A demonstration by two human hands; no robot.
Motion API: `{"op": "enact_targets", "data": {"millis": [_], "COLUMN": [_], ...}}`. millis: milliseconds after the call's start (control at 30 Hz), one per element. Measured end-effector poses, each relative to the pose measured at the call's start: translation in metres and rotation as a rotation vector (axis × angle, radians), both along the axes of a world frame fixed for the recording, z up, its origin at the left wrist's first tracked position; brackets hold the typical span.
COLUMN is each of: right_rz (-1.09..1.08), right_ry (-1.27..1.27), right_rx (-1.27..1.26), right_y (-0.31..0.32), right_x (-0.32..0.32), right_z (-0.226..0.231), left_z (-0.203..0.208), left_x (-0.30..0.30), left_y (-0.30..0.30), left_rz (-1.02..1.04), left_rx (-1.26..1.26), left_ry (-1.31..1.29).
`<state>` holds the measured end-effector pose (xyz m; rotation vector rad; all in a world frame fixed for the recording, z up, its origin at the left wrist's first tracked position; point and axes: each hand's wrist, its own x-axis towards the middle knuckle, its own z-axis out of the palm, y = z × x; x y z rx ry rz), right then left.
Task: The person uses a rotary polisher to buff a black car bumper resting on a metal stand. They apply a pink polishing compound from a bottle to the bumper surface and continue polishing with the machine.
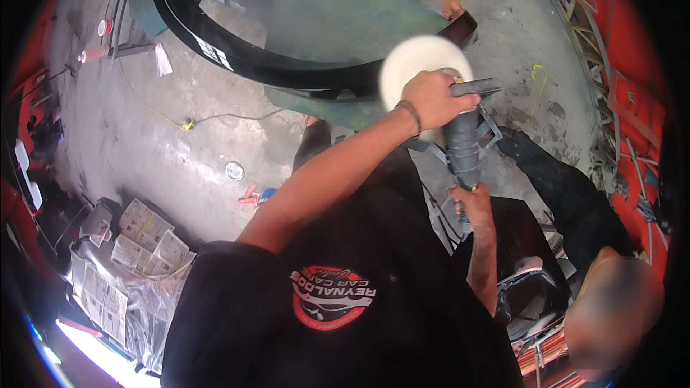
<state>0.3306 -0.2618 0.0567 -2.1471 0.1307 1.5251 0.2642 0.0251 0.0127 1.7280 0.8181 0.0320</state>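
Both my hands are closed on a dark grey polisher [461,140]. My left hand [429,97] wraps over its head, beside the black side handle [476,88]. My right hand [474,205] grips the rear end, near the cord. The round white polishing pad [411,57] looks smeared. It covers part of a glossy black curved car part [309,77], like a bumper; whether they touch I cannot tell. A white label [213,54] is on the part's left curve. Another person's hand [453,8] holds its right end.
A green sheet [323,14] lies under the curved part. Someone in dark clothes [557,187] is close on my right. A cord [241,116] runs over the concrete floor at left, near a round lid [234,170]. Newspaper-covered items [144,233] stand at lower left.
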Motion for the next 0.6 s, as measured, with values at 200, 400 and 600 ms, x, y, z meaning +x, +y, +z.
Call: {"op": "enact_targets", "data": {"millis": [200, 400, 600], "right_rz": [0.057, 0.122, 0.271], "right_ry": [-0.037, -0.039, -0.027], "right_rx": [-0.03, -0.03, -0.094], "right_y": [0.007, 0.006, 0.005], "right_x": [0.06, 0.05, -0.005], "right_z": [0.006, 0.015, 0.008], "left_z": [-0.004, 0.01, 0.021], "left_x": [0.044, 0.011, -0.075], "left_y": [0.0, -0.006, -0.013], "left_rz": [0.093, 0.09, 0.173], "left_rx": [-0.121, -0.164, -0.157], "left_ry": [-0.046, 0.019, 0.033]}}
